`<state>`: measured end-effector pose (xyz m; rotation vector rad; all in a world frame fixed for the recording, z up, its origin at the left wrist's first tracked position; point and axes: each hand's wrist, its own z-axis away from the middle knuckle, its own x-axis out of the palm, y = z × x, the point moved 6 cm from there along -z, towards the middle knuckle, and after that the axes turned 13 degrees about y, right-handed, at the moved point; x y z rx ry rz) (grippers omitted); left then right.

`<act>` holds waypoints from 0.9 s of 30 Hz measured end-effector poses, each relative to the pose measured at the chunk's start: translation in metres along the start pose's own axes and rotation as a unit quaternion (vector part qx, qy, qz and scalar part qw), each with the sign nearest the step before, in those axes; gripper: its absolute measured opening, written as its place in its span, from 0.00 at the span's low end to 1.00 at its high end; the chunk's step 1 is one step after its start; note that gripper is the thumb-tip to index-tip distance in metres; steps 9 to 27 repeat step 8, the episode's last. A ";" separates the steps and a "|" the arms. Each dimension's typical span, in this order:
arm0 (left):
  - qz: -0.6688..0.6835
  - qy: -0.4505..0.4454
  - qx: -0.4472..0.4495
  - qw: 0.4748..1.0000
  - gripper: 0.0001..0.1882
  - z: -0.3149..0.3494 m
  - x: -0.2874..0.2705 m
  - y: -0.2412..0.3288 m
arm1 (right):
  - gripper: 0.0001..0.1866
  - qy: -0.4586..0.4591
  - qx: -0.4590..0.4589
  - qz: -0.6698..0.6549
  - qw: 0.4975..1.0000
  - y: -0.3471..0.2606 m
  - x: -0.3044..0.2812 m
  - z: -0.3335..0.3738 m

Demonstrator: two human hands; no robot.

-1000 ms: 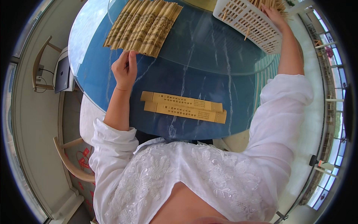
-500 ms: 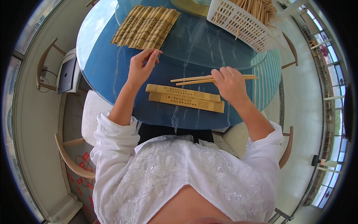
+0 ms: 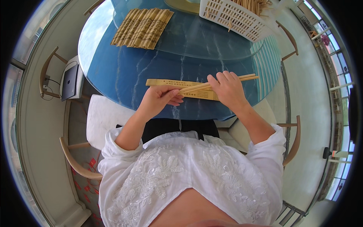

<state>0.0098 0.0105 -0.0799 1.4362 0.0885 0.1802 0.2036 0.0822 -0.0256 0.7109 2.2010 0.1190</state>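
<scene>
Chopsticks [image 3: 223,81] held by both hands [image 3: 160,99] [image 3: 227,89] over paper sleeves [image 3: 166,83].

A long tan paper sleeve [image 3: 177,84] with dark print lies on the blue desk [image 3: 124,72] near its front edge. A stack of matching sleeves [image 3: 142,28] lies at the desk's far left.
</scene>
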 end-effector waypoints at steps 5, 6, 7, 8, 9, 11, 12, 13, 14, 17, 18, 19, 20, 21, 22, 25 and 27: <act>0.023 -0.028 -0.046 0.998 0.15 0.006 0.007 -0.018 | 0.09 0.006 -0.006 0.004 1.000 -0.004 -0.006 0.006; 0.032 -0.034 -0.059 0.997 0.15 0.007 0.008 -0.021 | 0.09 0.008 -0.008 0.001 1.000 -0.004 -0.006 0.009; 0.027 -0.030 -0.095 0.995 0.16 0.009 0.008 -0.024 | 0.09 0.010 -0.009 -0.002 1.000 -0.005 -0.006 0.013; 0.021 -0.026 -0.130 0.991 0.17 0.011 0.009 -0.025 | 0.11 -0.023 0.001 -0.015 1.000 -0.007 -0.002 0.018; 0.021 -0.026 -0.130 0.991 0.17 0.011 0.009 -0.025 | 0.11 -0.023 0.001 -0.015 1.000 -0.007 -0.002 0.018; 0.021 -0.026 -0.130 0.991 0.17 0.011 0.009 -0.025 | 0.11 -0.023 0.001 -0.015 1.000 -0.007 -0.002 0.018; 0.021 -0.026 -0.130 0.991 0.17 0.011 0.009 -0.025 | 0.11 -0.023 0.001 -0.015 1.000 -0.007 -0.002 0.018; 0.021 -0.026 -0.130 0.991 0.17 0.011 0.009 -0.025 | 0.11 -0.023 0.001 -0.015 1.000 -0.007 -0.002 0.018; 0.021 -0.026 -0.130 0.991 0.17 0.011 0.009 -0.025 | 0.11 -0.023 0.001 -0.015 1.000 -0.007 -0.002 0.018; 0.021 -0.026 -0.130 0.991 0.17 0.011 0.009 -0.025 | 0.11 -0.023 0.001 -0.015 1.000 -0.007 -0.002 0.018; 0.021 -0.026 -0.130 0.991 0.17 0.011 0.009 -0.025 | 0.11 -0.023 0.001 -0.015 1.000 -0.007 -0.002 0.018; 0.021 -0.026 -0.130 0.991 0.17 0.011 0.009 -0.025 | 0.11 -0.023 0.001 -0.015 1.000 -0.007 -0.002 0.018; 0.021 -0.026 -0.130 0.991 0.17 0.011 0.009 -0.025 | 0.11 -0.023 0.001 -0.015 1.000 -0.007 -0.002 0.018; 0.021 -0.026 -0.130 0.991 0.17 0.011 0.009 -0.025 | 0.11 -0.023 0.001 -0.015 1.000 -0.007 -0.002 0.018; 0.021 -0.026 -0.130 0.991 0.17 0.011 0.009 -0.025 | 0.11 -0.023 0.001 -0.015 1.000 -0.007 -0.002 0.018; 0.021 -0.026 -0.130 0.991 0.17 0.011 0.009 -0.025 | 0.11 -0.023 0.001 -0.015 1.000 -0.007 -0.002 0.018; 0.021 -0.026 -0.130 0.991 0.17 0.011 0.009 -0.025 | 0.11 -0.023 0.001 -0.015 1.000 -0.007 -0.002 0.018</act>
